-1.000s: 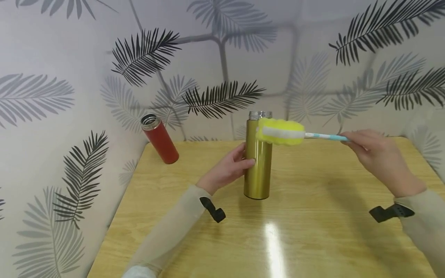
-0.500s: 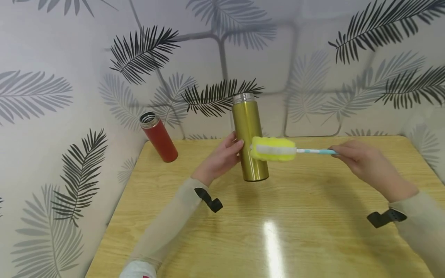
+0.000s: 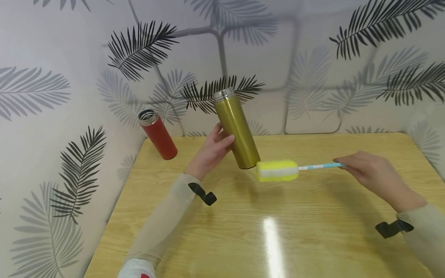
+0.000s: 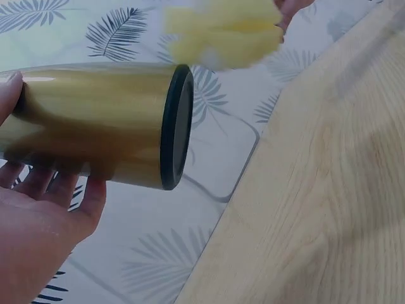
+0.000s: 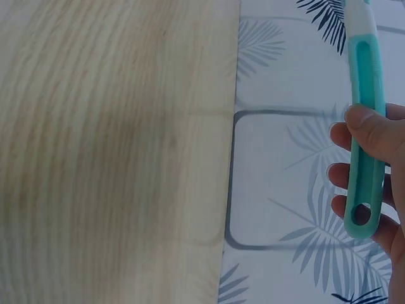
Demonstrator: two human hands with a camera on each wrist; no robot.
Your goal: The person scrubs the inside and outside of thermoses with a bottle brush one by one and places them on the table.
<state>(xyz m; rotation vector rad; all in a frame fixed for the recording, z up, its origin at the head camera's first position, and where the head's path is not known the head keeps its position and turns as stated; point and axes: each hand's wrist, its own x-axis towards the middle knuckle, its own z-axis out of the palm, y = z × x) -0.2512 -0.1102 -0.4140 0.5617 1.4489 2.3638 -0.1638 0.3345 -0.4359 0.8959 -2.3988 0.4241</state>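
Observation:
A gold thermos flask (image 3: 238,133) with a bare steel neck leans left in the head view, raised above the table. My left hand (image 3: 212,151) grips its body from the left; the left wrist view shows the dark base of the flask (image 4: 95,123). My right hand (image 3: 377,177) holds a bottle brush (image 3: 278,171) level, its yellow sponge head near the flask's base. Whether sponge and flask touch, I cannot tell. In the right wrist view, thumb and fingers wrap the brush's teal handle (image 5: 367,145).
A red flask (image 3: 160,136) without a lid stands at the back left of the wooden table (image 3: 222,231). Behind the table rises a wall (image 3: 313,23) with a leaf pattern.
My left hand has lifted the gold flask and tilted its mouth to the left. The brush in my right hand has come down from the flask's neck to near its base.

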